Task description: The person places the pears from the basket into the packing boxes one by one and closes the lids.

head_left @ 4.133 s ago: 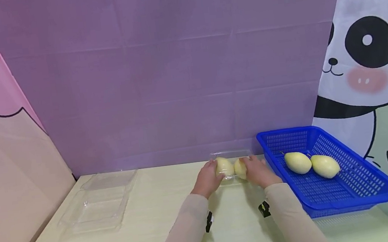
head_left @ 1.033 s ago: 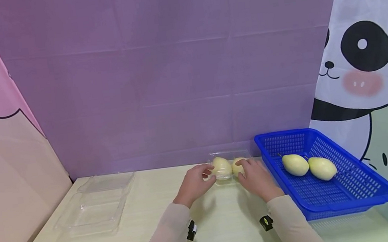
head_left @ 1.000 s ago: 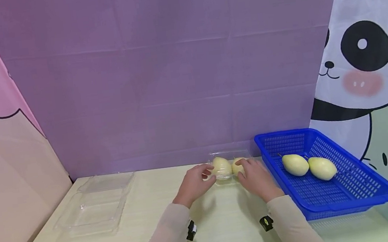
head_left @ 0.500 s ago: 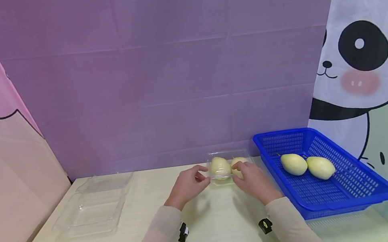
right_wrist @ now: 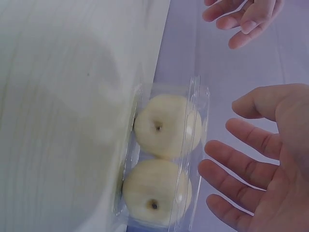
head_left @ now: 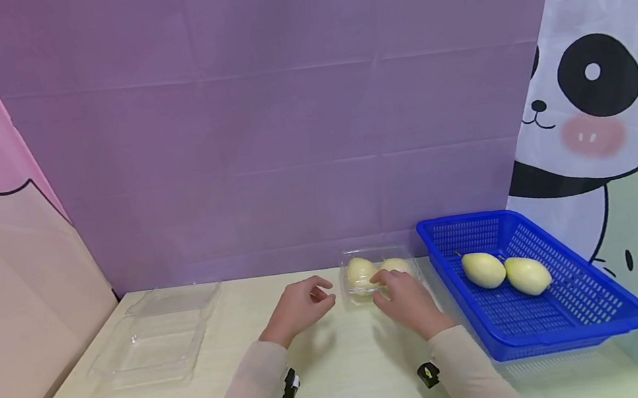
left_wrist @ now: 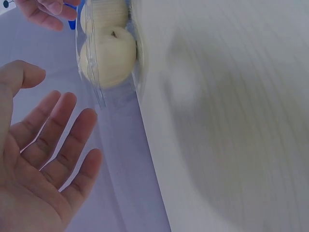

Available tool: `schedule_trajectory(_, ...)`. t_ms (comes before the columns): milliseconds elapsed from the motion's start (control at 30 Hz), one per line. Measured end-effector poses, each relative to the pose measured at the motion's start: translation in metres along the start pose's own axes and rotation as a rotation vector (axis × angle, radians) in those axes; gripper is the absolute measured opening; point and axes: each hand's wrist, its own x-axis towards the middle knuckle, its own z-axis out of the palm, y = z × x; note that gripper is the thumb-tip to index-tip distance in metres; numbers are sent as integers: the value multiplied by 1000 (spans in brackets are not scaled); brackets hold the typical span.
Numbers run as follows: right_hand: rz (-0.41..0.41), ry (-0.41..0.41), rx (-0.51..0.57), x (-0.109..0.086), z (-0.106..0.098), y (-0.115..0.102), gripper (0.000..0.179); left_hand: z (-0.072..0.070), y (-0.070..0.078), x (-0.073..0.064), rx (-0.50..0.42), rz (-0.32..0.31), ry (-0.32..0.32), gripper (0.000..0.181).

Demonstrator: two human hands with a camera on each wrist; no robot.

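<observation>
Two pale yellow pears (right_wrist: 166, 126) lie side by side in a clear plastic clamshell box (head_left: 355, 299) near the table's back edge. The clear lid appears to be down over them. To the left of the box is my left hand (head_left: 299, 309), apart from it, with relaxed fingers and nothing in them. My right hand (head_left: 406, 301) hovers in front of the box and partly covers the right pear in the head view. In the right wrist view its fingers (right_wrist: 241, 164) are spread loosely, beside the box and holding nothing.
At the right stands a blue plastic basket (head_left: 549, 323) holding two more pears (head_left: 484, 270). On the left of the table (head_left: 354, 387) lies another clear clamshell box (head_left: 151, 339), opened out. A purple cloth (head_left: 286, 130) hangs behind the table.
Both hands gripped the box's sides earlier and have since let go. They have drawn back towards me, the left hand also moving left. The box stays near the back edge.
</observation>
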Motion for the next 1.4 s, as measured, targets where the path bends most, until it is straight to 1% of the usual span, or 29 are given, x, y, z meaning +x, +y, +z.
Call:
schedule_trajectory(167,-13,-17,-12,0,5,-5,20,-5,-4,-3,24,-12,7,17)
schedule_trajectory(400,-36,-47,2,0,10,-15,21,-13,-10,-6,52,-13,9,17)
schedule_trajectory(667,-83,-55,2,4,17,-29,22,-23,-17,-11,33,-36,28,13)
schedule_trajectory(800,-108,-61,9,5,20,-36,21,-29,-23,-14,48,-50,30,14)
schedule_trajectory(967,-137,-53,22,4,23,-43,20,-40,-28,-20,61,-72,26,15)
schedule_trajectory(1133,-158,-51,14,5,25,-48,20,-50,-32,-25,79,-78,20,17)
schedule_trajectory(1400,-163,-70,39,5,31,-55,21,-64,-35,-32,92,-97,-13,18)
